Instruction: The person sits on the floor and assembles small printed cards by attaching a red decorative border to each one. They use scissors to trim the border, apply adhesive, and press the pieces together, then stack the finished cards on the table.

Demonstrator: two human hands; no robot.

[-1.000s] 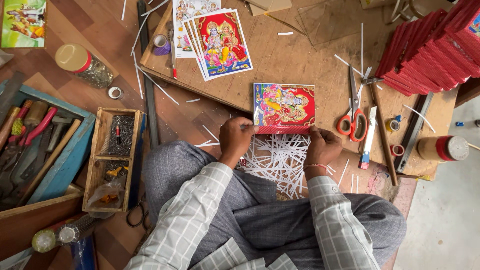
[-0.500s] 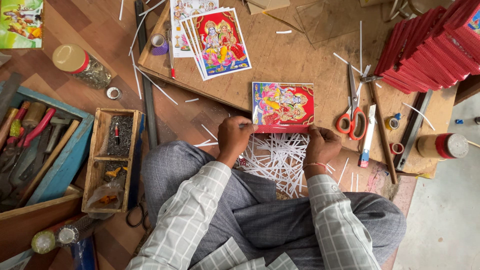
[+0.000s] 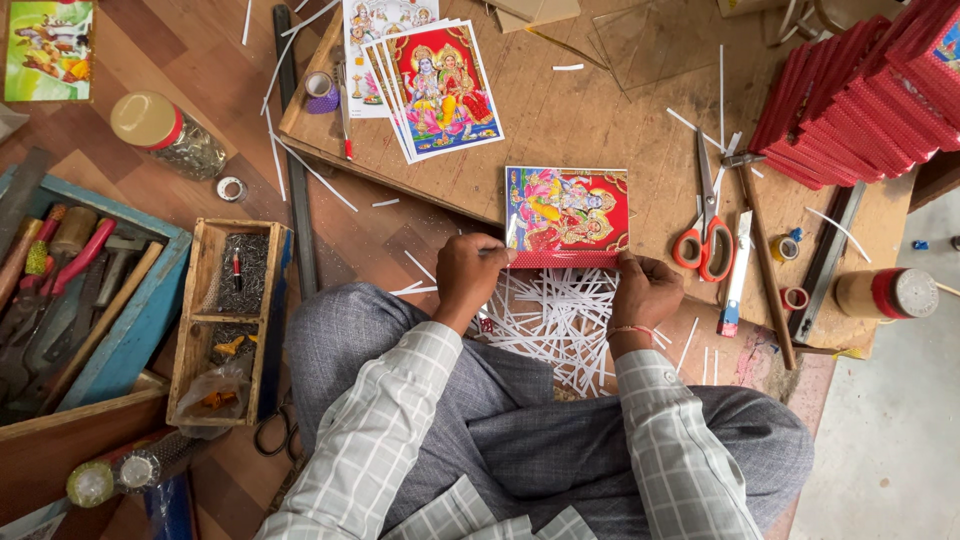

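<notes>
Between both hands | framed picture (image 3: 566, 216) | left hand (image 3: 470, 275), right hand (image 3: 645, 292) pinch its near edge

Both hands grip the near edge of a colourful framed picture (image 3: 566, 216) lying on the wooden worktop (image 3: 600, 110): the left hand (image 3: 470, 272) at its left corner, the right hand (image 3: 645, 290) at its right corner. White paper strips (image 3: 550, 320) lie heaped just below it. Red-handled scissors (image 3: 704, 236) rest beside the picture, a stack of prints (image 3: 435, 85) farther up, red frames (image 3: 860, 90) at the worktop's right
</notes>
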